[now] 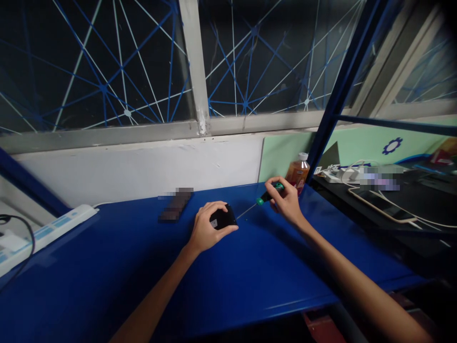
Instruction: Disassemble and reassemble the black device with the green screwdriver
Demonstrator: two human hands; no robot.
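Note:
A small black box-shaped object (224, 219) with a pale label is gripped by my left hand (207, 227), thumb along the near side and fingers over the far side. What kind of device it is I cannot make out. My right hand (285, 200) is closed around the green-and-black handle of a screwdriver (264, 197). Its thin metal shaft slants down to the left, and the tip is at the right edge of the black object. A tiny speck lies on the blue tabletop (246, 267) just right of that edge.
Behind my right hand stands a bottle (303, 166) of amber drink. A dark blurred oblong item (175, 206) lies at the back left. Along the left runs a white power strip (53, 233). On the black desk at right are a phone (382, 205) and cables. A blue post (333, 105) rises there.

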